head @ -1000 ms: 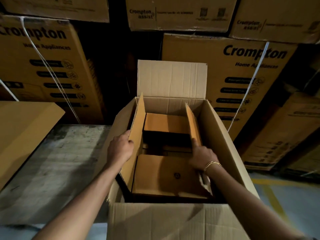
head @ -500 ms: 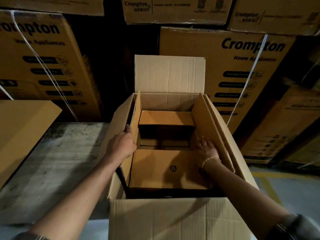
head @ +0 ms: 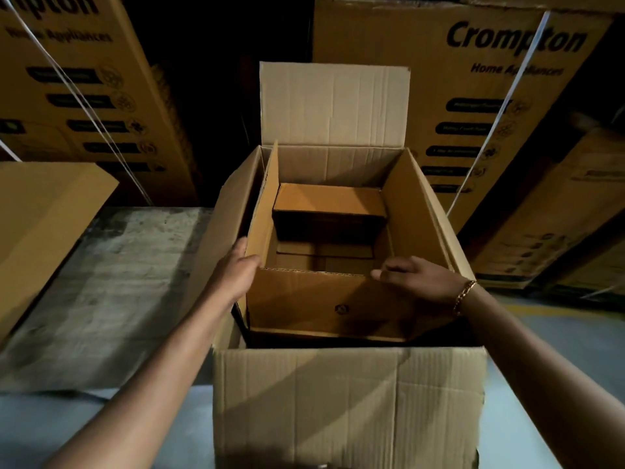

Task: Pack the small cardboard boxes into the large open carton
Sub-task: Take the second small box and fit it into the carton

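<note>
A single wide-angle view comes from the person's head, facing forward and steeply down over both forearms. It sits close above the carton, whose near wall fills the lower middle and whose far flap stands upright at centre. The left hand and right hand meet the frame just beyond that near wall, so the carton's inside lies straight past the grip. Beyond it, printed boxes close off the background. Edges bow outward, and the dim light leaves the carton's floor hard to read.
</note>
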Demonstrator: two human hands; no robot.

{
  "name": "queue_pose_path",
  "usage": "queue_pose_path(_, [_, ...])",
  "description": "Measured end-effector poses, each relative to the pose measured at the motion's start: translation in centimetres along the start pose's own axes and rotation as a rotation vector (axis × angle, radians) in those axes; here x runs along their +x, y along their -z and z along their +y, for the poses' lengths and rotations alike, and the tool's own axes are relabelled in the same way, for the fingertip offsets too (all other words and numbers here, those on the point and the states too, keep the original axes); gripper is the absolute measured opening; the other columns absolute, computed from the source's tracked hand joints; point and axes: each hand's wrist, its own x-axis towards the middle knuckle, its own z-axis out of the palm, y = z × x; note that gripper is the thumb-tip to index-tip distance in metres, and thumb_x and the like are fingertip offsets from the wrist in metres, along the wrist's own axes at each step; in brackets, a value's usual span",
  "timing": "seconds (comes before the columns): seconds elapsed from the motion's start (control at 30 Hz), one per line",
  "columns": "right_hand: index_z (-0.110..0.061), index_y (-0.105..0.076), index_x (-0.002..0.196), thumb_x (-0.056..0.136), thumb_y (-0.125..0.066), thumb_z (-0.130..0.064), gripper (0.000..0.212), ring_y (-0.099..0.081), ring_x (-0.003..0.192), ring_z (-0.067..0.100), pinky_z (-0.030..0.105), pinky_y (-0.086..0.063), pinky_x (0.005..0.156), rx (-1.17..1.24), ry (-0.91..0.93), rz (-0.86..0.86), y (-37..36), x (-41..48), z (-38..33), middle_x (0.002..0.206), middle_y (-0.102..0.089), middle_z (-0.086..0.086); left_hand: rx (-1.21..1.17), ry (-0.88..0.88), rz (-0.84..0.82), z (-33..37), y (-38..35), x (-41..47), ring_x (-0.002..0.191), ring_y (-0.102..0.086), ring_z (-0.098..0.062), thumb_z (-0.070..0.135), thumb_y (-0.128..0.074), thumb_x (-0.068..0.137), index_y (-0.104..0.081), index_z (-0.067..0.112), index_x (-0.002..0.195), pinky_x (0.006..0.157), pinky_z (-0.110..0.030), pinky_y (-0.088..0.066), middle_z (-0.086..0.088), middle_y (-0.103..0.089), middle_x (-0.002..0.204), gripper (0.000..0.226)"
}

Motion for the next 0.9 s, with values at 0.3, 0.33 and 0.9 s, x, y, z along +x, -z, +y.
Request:
queue_pose_path(0.3, [-0.037,-0.070,0.105,0.097,-0.061,-0.037,0.012,-0.064,0.072,-0.003,0.014,-0.044,0.062,-0.308,0.217,-0.127,-2.9,-3.1,1.1,0.080,-0.070,-0.013,-0.124,0.013,-0.088,0.0,-1.1,-1.6,0.149,-0.024,-0.021,0.002,-0.047,0.093,-0.018,0.026,0.159,0.116,-0.037,-0.022,-0.002,-0.020,0.166,0.076])
queue_pose_path(0.33, [-0.034,-0.070,0.110,0.097,-0.060,-0.038,0.017,-0.065,0.073,-0.003,0.014,-0.044,0.062,-0.309,0.217,-0.122,-3.0,-3.2,1.2,0.082,-0.071,-0.014,-0.114,0.011,-0.112,0.0,-1.1,-1.7,0.150,-0.021,-0.020,0.001,-0.046,0.094,-0.015,0.026,0.160,0.117,-0.036,-0.021,-0.002,-0.017,0.166,0.077])
queue_pose_path(0.9, [-0.030,-0.052,0.138,0.087,-0.057,-0.066,0.062,-0.051,0.072,-0.004,0.025,-0.050,0.072,-0.624,0.054,-0.054,-2.3,-2.5,-2.2,0.108,-0.068,-0.011,0.260,-0.010,-0.430,0.4,0.3,1.2,0.154,-0.007,-0.023,0.048,-0.054,0.098,0.012,0.028,0.158,0.122,-0.044,-0.010,0.001,0.003,0.167,0.091])
